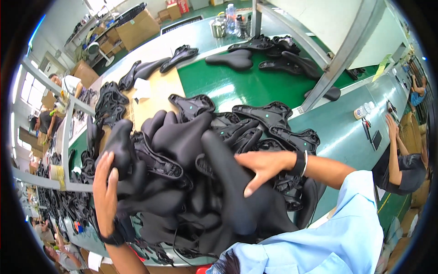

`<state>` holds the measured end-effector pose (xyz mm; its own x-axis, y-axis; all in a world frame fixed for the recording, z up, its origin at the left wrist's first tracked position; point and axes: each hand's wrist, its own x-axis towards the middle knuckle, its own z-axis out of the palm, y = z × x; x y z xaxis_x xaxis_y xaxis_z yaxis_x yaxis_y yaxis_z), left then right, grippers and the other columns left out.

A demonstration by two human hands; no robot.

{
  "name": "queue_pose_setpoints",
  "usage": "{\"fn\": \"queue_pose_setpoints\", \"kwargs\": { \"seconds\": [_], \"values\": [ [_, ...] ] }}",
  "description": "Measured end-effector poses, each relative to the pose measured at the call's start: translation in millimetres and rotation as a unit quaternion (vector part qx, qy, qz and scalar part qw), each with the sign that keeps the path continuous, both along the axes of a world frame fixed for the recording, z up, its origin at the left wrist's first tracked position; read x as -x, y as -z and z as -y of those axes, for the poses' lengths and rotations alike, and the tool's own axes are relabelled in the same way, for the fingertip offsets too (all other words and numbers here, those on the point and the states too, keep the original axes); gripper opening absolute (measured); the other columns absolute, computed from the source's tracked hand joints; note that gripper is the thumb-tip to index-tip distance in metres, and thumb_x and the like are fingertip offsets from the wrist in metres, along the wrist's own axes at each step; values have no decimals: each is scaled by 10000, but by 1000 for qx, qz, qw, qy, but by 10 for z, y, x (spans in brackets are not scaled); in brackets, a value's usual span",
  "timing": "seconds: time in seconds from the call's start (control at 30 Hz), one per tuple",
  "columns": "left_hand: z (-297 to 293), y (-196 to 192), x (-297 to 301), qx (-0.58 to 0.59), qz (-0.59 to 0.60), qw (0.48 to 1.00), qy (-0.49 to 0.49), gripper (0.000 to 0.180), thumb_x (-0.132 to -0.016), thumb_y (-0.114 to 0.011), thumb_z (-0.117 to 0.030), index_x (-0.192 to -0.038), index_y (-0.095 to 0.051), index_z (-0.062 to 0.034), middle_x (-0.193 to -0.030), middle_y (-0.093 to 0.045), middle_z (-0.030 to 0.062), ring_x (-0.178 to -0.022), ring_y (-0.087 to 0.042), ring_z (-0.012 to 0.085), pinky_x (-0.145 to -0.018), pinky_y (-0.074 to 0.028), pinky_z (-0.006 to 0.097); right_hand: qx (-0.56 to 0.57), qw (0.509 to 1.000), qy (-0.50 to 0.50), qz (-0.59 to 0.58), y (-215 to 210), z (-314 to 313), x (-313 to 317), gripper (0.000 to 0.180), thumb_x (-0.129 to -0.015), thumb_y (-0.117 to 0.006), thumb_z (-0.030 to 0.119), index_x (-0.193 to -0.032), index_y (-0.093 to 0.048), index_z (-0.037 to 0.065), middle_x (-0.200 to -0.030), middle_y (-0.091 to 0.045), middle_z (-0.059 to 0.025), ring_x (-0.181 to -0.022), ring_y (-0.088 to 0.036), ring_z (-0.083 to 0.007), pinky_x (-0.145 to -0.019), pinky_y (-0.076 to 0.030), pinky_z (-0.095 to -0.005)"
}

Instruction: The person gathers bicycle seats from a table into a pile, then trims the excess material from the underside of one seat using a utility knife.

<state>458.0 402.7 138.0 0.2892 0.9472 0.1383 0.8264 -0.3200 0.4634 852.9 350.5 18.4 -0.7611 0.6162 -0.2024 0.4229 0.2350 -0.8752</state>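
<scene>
A large heap of black bicycle saddles fills the middle of the bench in front of me. My right hand [267, 166] has hold of one smooth saddle [228, 187], slightly blurred, that stands steeply tilted on the heap; the thumb lies on its near side and the fingertips are partly hidden at its edge. At the heap's left side, my left hand [106, 196] has its fingers stretched out against another saddle [119, 146]. Some saddles, such as this one [269, 114], lie underside up with their hollow black bases and small green dots showing.
More saddles [235, 59] lie on the green bench top [214, 84]. A brown cardboard sheet [157, 96] lies beyond the heap. Grey metal posts [342, 59] rise at right and left. A bottle [363, 110] and a phone [376, 139] sit on the right-hand bench. Other people work nearby.
</scene>
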Motion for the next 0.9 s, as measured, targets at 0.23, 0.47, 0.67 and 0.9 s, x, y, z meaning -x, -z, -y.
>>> {"fn": "queue_pose_setpoints", "kwargs": {
  "seconds": [0.23,0.47,0.67,0.9],
  "values": [
    [126,-57,-45,-20,-9,1000,-19,478,-934,-513,-273,-1345,-481,-31,-1329,-464,176,-1250,-432,308,-1080,-279,377,-205,977,-42,-47,-205,-220,49,827,-830,-619,573,-1370,-416,-20,-1282,-524,-199,-1112,-515,-348,-941,-422,-434],
    [-4,604,42,-175,-59,982,-37,581,-904,-568,-242,-1395,-366,-4,-1449,-332,199,-1344,-317,347,-1112,-219,436,-325,771,423,348,788,-1910,-2017,894,-623,-827,282,-1400,-386,315,-1429,-296,-198,-1247,-380,-427,-937,-413,-593],
    [18,717,-99,-200,-56,975,-74,610,-922,-583,-306,-1384,-352,20,-1428,-347,231,-1300,-338,400,-1079,-236,491,-205,690,481,500,1272,-2539,-3003,906,-699,-706,16,-1445,-317,354,-1578,-18,-180,-1435,-81,-445,-1015,-275,-693],
    [65,738,-141,-212,-93,968,-101,679,-932,-527,-422,-1413,-329,14,-1431,-374,222,-1304,-358,363,-1092,-218,467,-347,539,408,650,2188,-2837,-2862,562,-845,-579,155,-1351,-451,363,-1431,-265,-195,-1296,-276,-435,-956,-305,-671]
  ]
}}
